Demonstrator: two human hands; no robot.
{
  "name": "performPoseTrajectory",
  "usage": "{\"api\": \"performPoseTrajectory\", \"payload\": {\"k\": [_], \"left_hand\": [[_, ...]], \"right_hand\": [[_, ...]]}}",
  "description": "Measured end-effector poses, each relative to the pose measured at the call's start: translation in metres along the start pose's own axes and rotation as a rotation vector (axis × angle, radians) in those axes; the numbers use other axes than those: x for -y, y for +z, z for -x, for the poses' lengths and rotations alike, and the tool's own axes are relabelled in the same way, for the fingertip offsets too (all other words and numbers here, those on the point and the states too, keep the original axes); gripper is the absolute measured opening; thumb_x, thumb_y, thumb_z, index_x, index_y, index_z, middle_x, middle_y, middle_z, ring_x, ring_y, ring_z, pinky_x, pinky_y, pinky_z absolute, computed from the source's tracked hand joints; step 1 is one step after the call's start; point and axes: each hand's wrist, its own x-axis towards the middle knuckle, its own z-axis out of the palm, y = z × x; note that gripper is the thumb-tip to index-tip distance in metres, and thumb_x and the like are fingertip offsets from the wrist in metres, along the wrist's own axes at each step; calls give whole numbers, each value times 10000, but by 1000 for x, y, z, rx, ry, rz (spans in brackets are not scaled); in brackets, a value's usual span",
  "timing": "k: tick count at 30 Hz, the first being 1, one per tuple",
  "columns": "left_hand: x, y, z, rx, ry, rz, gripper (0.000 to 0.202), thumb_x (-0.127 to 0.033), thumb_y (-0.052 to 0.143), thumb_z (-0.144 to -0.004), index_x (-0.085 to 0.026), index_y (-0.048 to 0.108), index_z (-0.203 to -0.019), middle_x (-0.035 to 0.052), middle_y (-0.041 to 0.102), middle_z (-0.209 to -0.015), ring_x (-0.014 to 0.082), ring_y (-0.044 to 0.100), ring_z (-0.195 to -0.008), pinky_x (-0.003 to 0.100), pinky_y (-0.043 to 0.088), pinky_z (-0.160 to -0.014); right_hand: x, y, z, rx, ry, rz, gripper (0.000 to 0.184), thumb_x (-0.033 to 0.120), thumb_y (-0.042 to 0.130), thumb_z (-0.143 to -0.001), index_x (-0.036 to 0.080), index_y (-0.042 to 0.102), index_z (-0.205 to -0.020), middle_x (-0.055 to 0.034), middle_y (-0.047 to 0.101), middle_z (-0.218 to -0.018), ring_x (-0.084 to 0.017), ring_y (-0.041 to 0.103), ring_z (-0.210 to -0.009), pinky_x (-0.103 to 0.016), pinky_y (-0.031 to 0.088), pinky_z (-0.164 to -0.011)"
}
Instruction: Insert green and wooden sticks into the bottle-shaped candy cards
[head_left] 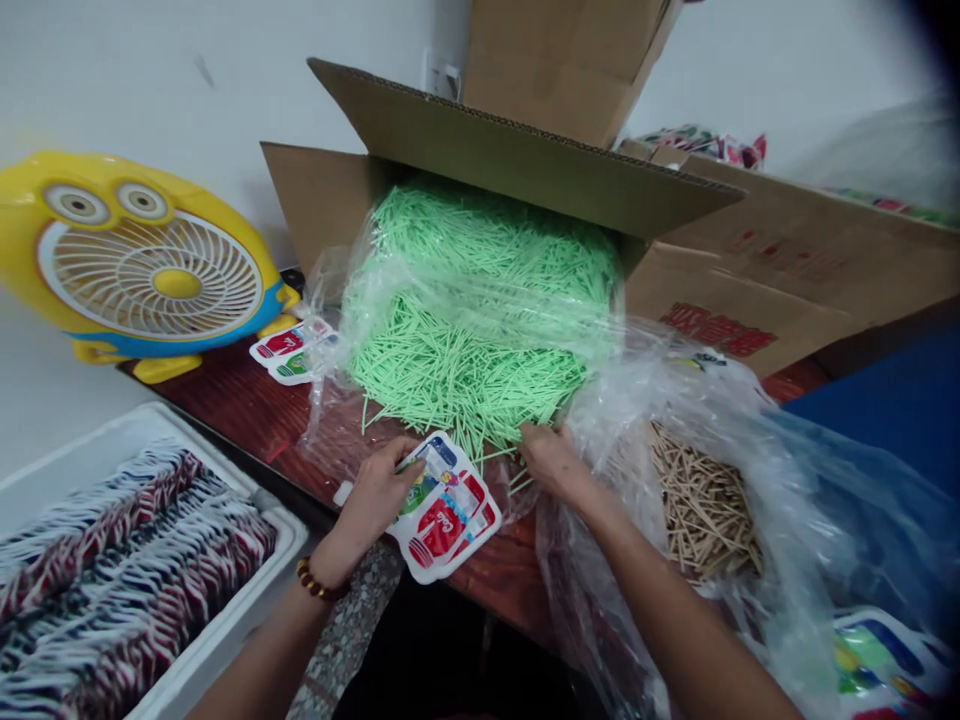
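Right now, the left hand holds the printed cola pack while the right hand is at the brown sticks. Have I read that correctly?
Not quite: the head view shows the right hand at the front edge of the green sticks, not at the brown sticks. The left hand does hold the printed cola pack.

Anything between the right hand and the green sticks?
Nothing visible: the right hand is at the near edge of the green sticks. Clear plastic bunches to the hand's right and crosses the pile farther back, but not visibly between them.
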Motion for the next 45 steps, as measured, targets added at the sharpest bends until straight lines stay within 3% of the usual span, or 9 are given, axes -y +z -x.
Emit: {"api": "performPoseTrajectory", "payload": {"k": [6,12,16,20,24,32,36,40,45], "left_hand": [[4,2,-1,-20,7,17,144,-292,532,-832,-205,631,-890,21,700,-844,212,647,-800,290,456,-725],[3,1,-2,40,-63,169,218,-309,571,-802,-176,662,-950,44,728,-894,218,659,-776,291,479,-694],[3,2,-3,27,-65,182,167,-307,587,-790,-173,657,-860,34,713,-834,213,650,-767,279,478,-677],[3,1,-3,57,-92,251,185,-303,592,-783,-168,655,-892,37,716,-860,210,651,-769,283,486,-681],[3,0,-6,101,-92,290,232,-283,588,-784,-168,654,-974,46,719,-915,209,650,-787,292,492,-698],[9,8,-12,85,-92,272,168,-336,652,-751,-170,625,-765,9,675,-723,167,600,-637,251,460,-595],[7,7,-10,61,-129,286,198,-368,659,-749,-174,620,-739,-8,654,-664,146,566,-573,238,444,-555],[1,6,-8,80,-161,319,218,-387,663,-741,-171,633,-738,-4,666,-665,147,571,-562,236,445,-544],[-2,4,-7,84,-186,357,232,-401,679,-719,-174,629,-718,-20,656,-628,138,564,-526,233,440,-527]], "right_hand": [[-10,3,-7,-119,124,-610,181,347,471,-843,202,533,-754,0,602,-626,-169,541,-608,-287,410,-634],[7,18,-8,-248,239,-1077,299,498,536,-771,201,543,-808,-20,659,-698,-184,618,-605,-313,488,-595],[19,33,-5,-279,303,-1282,328,526,617,-718,223,534,-814,-16,672,-689,-204,634,-590,-331,505,-555],[24,39,1,-324,288,-1329,283,510,609,-754,240,546,-810,-10,679,-713,-197,630,-616,-343,511,-636],[31,35,8,-396,206,-1257,197,430,589,-799,241,566,-852,-8,684,-796,-200,628,-771,-329,474,-767],[36,38,12,-349,193,-1167,158,385,533,-840,238,584,-863,12,679,-801,-188,578,-762,-306,422,-766],[38,39,13,-410,141,-1210,183,398,524,-858,243,598,-920,5,693,-843,-191,589,-832,-314,420,-823],[41,43,18,-332,142,-1125,190,401,525,-852,250,640,-859,8,693,-865,-190,594,-819,-317,436,-797],[38,30,9,-409,236,-1364,224,443,603,-791,240,657,-867,-9,725,-833,-213,646,-843,-370,457,-869]]}}
